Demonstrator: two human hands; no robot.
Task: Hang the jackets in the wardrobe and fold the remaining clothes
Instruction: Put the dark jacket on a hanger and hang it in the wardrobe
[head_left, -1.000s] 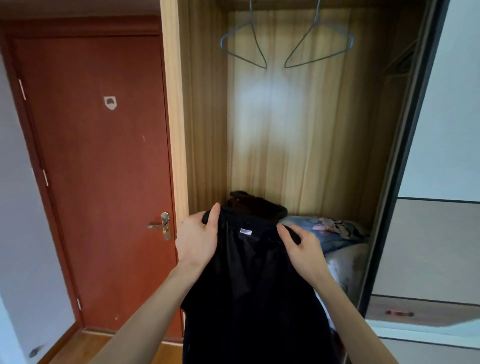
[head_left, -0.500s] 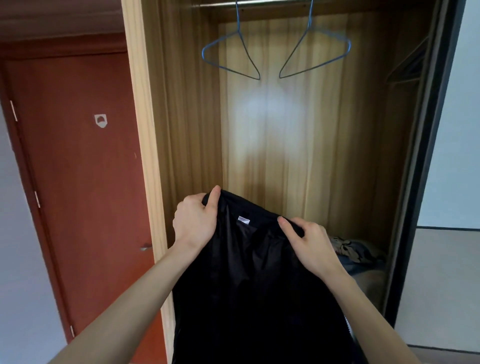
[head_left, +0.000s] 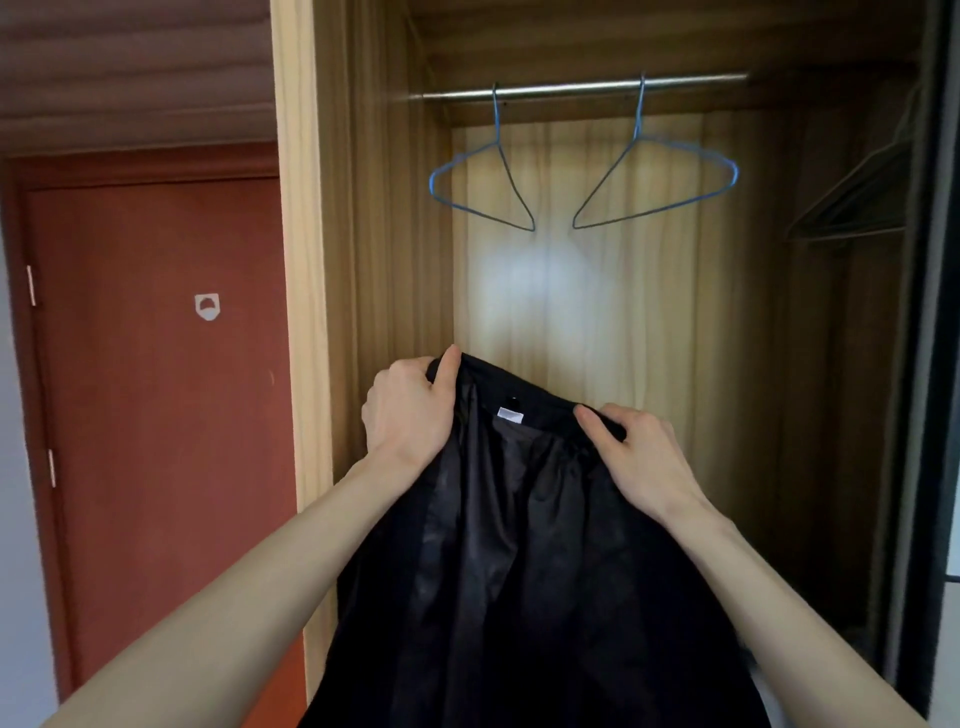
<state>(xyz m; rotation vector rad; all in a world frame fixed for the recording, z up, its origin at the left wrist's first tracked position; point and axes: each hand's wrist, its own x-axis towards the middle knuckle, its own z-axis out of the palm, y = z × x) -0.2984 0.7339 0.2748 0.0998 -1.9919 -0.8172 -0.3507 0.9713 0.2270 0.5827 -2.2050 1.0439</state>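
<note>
- The black jacket (head_left: 524, 545) occupies the 6 o'clock region of the head view. It is held up by its collar edge, lining toward the camera, with a small white label (head_left: 509, 413) just below the collar; the body hangs down out of frame.
- The left hand (head_left: 410, 410), at 9 o'clock of the collar, grips the fabric: thumb laid up along the edge, fingers curled behind it.
- The right hand (head_left: 644, 452), at 3 o'clock of the collar, pinches the edge under the thumb, fingers wrapped over the cloth.
- At 12 o'clock from the jacket, two blue wire hangers (head_left: 483, 182) (head_left: 660, 176) hang bare on the metal rail (head_left: 571, 88) inside the wardrobe (head_left: 384, 260). A dark hanger shape (head_left: 852, 208) is visible at 2 o'clock against the right wall; detail is too dim to tell.
- A red door (head_left: 156, 415) stands at 9 o'clock, outside the wardrobe.
- Progress, as judged: early. No garment is on the rail. This jacket is not yet on a hanger. Clothes for folding are not in view, so their state cannot be told.
- Difference from the earlier frames: the view has tilted upward, the rail has come fully into frame, and the bundle on the wardrobe floor has dropped out of sight. The jacket sits closer to the hangers. Both grips are unchanged.
</note>
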